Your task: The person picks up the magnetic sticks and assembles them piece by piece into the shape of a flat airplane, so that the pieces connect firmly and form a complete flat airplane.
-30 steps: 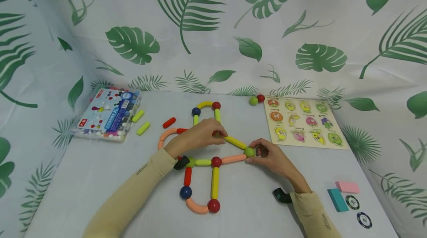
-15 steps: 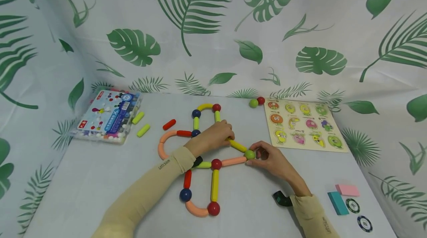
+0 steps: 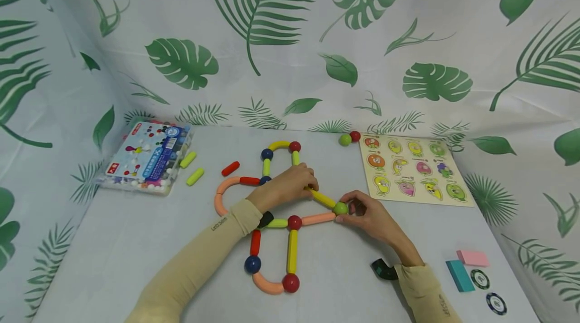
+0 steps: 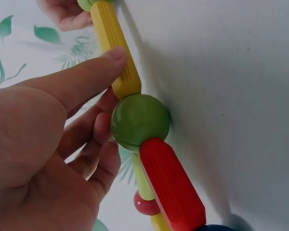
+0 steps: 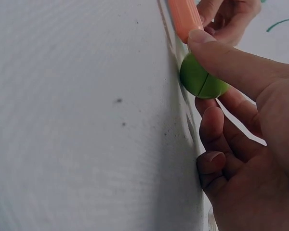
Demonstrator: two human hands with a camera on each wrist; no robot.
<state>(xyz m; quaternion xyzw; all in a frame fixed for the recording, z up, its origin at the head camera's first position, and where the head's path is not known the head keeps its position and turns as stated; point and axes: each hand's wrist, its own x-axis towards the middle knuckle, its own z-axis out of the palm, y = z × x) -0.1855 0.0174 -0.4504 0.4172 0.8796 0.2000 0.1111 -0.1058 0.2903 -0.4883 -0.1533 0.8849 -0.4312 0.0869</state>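
Note:
My left hand point(image 3: 290, 187) pinches a yellow magnetic stick point(image 4: 116, 53) between thumb and fingers, near the end that meets a green ball point(image 4: 140, 119). From that ball a red stick point(image 4: 172, 185) leads off toward a blue ball. At the yellow stick's other end, my right hand point(image 3: 369, 214) holds another green ball point(image 5: 202, 77), thumb on one side and fingers on the other. A peach stick point(image 3: 318, 219) joins this ball to a red ball point(image 3: 294, 222). In the head view my left hand and sleeve cover the middle of the stick-and-ball figure.
Curved peach sticks point(image 3: 219, 197) and a yellow arc point(image 3: 279, 144) form loops of the figure. Loose sticks point(image 3: 195, 176) lie near a clear parts box point(image 3: 149, 154). A fruit-picture board point(image 3: 414, 169) is back right; blocks point(image 3: 459, 276) and round chips point(image 3: 496, 303) lie front right.
My left hand and forearm have shifted right along the yellow stick, uncovering the blue ball and red stick behind the wrist. My right hand stays at its green ball.

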